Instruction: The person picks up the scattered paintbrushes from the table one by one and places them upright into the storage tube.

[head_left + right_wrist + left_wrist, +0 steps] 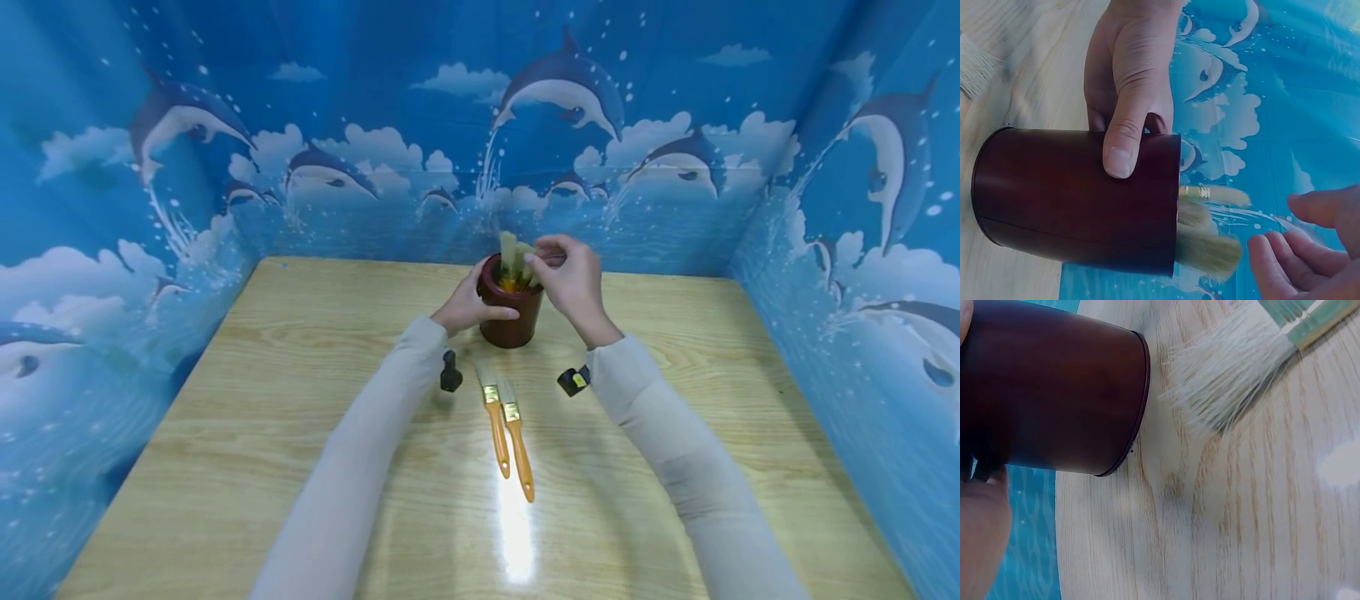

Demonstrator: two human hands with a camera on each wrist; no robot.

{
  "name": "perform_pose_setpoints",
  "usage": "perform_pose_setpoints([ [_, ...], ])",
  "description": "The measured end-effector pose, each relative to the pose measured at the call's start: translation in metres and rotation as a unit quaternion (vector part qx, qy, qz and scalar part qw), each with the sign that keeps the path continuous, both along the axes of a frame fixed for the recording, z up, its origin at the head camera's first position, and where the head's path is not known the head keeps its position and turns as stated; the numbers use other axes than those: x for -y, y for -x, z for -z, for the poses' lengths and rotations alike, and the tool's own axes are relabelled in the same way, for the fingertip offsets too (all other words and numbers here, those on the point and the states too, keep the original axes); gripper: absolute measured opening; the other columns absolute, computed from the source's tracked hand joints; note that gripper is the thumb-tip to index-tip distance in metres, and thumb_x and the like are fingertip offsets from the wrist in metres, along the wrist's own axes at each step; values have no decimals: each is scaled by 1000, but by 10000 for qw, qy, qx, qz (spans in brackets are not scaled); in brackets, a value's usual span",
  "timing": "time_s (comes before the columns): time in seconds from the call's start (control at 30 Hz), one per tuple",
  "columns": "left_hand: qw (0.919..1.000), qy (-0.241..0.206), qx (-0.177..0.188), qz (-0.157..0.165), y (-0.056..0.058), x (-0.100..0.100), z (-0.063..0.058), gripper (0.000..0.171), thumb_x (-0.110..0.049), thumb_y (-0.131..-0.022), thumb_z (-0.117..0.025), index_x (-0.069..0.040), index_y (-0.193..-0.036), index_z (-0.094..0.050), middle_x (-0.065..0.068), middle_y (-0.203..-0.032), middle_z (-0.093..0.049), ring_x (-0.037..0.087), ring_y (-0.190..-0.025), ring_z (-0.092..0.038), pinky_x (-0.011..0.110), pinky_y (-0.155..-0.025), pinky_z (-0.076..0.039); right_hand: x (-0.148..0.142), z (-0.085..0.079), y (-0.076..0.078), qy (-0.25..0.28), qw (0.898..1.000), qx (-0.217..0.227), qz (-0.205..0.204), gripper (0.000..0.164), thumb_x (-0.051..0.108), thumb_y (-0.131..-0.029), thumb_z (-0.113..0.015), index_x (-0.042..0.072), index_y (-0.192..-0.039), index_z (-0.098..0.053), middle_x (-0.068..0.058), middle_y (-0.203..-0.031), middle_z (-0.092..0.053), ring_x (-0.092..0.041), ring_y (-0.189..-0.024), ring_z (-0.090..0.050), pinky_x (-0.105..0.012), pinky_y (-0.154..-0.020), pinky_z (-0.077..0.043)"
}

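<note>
My left hand [467,307] grips a dark red-brown cylindrical holder [512,325] at its upper side, the thumb lying across the front. Bristle ends of several paintbrushes [1210,250] stick out of the holder's mouth. Beside them is my right hand [576,282]; in the right wrist view its thumb and fingers are parted, with nothing between them, just off the bristle tips. Two paintbrushes with orange handles, a left one [498,435] and a right one [521,454], lie on the table in front of the holder, bristles pointing towards it.
The light wood-grain table [315,400] runs back to a blue curtain [390,83] printed with dolphins and clouds, which also hangs at both sides. A bright light reflection falls on the table near the brush handles.
</note>
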State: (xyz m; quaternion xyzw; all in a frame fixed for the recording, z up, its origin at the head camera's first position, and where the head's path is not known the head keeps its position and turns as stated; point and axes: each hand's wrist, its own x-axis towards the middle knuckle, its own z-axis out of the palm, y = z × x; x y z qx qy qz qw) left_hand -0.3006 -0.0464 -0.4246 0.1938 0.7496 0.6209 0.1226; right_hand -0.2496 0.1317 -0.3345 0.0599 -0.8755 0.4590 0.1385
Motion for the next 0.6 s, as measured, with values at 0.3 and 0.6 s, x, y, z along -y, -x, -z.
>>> perform_pose_setpoints([
  [0.3, 9997, 175, 190, 37, -12, 3, -17, 99, -12, -80, -77, -12, -154, -12, 11, -149, -36, 24, -134, -39, 41, -110, -34, -23, 11, -18, 346, 9991, 254, -36, 40, 26, -91, -67, 2, -123, -63, -14, -110, -67, -27, -100, -65, -41, -85, -54],
  [0.6, 9994, 300, 109, -136, 9, 0, 13, 104, -23, -75, -83, -21, -154, -15, 5, -147, -38, 20, -133, -40, 41, -109, -34, -39, 38, -38, 351, 9956, 873, 25, 38, 27, -92, -66, 5, -123, -64, -12, -108, -68, -27, -102, -64, -41, -84, -54],
])
